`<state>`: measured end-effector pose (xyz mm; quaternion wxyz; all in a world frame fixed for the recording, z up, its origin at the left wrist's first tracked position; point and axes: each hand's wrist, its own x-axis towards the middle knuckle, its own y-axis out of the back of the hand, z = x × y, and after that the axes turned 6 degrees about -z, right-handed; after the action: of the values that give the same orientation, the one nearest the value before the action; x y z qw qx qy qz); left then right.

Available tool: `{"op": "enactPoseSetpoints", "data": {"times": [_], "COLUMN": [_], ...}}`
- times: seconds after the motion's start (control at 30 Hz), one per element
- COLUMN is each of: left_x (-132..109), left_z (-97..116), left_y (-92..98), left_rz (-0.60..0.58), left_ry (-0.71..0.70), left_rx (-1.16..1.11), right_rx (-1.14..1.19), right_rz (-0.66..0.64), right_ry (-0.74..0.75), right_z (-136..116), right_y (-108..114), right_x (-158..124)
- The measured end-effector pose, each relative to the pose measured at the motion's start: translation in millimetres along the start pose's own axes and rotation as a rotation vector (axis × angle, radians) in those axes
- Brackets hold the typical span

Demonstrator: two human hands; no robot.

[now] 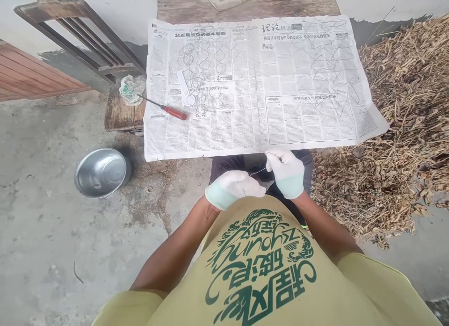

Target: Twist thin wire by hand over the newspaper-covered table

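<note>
A thin wire (258,171) runs between my hands, just in front of the newspaper's near edge. My left hand (237,184), in a white glove with a mint cuff, is closed on one end of it, palm partly up. In the same kind of glove, my right hand (285,170) pinches the other end between thumb and fingers. Spread newspaper (217,141) covers most of the table ahead. On its left half lie several thin wire rings (203,71); bent wire pieces (333,78) are scattered over the right half. A red-handled screwdriver (173,112) rests near the left edge.
A small white strip (183,83) lies by the rings. Left of the table (298,5) stands a wooden chair (115,118) with a crumpled plastic bag (132,90) on its seat. A metal basin (102,172) sits on the concrete floor. Dry stalks (403,162) are heaped at right.
</note>
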<state>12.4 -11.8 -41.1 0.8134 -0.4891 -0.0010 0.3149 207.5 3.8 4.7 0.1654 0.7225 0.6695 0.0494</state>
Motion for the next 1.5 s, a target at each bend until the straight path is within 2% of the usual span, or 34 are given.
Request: {"op": "enactPoseSetpoints", "data": {"times": [0.13, 0.33, 0.47, 0.77, 0.97, 1.17, 1.3, 1.5], "left_x": [-1, 3, 0, 2, 3, 8, 9, 9], "left_z": [9, 21, 28, 39, 41, 46, 58, 80], "left_y": [7.4, 33.1, 41.4, 41.7, 38.2, 45.1, 42.8, 24.6], "left_rz": [-0.012, -0.062, -0.05, -0.044, -0.004, -0.014, 0.079, 0.211], "left_ry": [0.086, 0.205, 0.222, 0.262, 0.208, 0.221, 0.267, 0.3], "left_rx": [-0.124, -0.062, -0.023, 0.016, -0.004, 0.043, 0.124, 0.315], "right_rx": [-0.033, -0.007, 0.036, 0.079, 0.104, 0.083, 0.093, -0.014], "right_rz": [-0.041, -0.019, -0.014, -0.062, -0.075, -0.058, -0.075, -0.106], "right_ry": [0.017, 0.025, 0.019, 0.038, 0.05, 0.052, 0.067, 0.106], "right_z": [4, 12, 13, 13, 14, 9, 9, 9], "right_y": [1, -1, -2, -1, 0, 0, 1, 2], "right_x": [4, 11, 16, 24, 26, 26, 28, 30]}}
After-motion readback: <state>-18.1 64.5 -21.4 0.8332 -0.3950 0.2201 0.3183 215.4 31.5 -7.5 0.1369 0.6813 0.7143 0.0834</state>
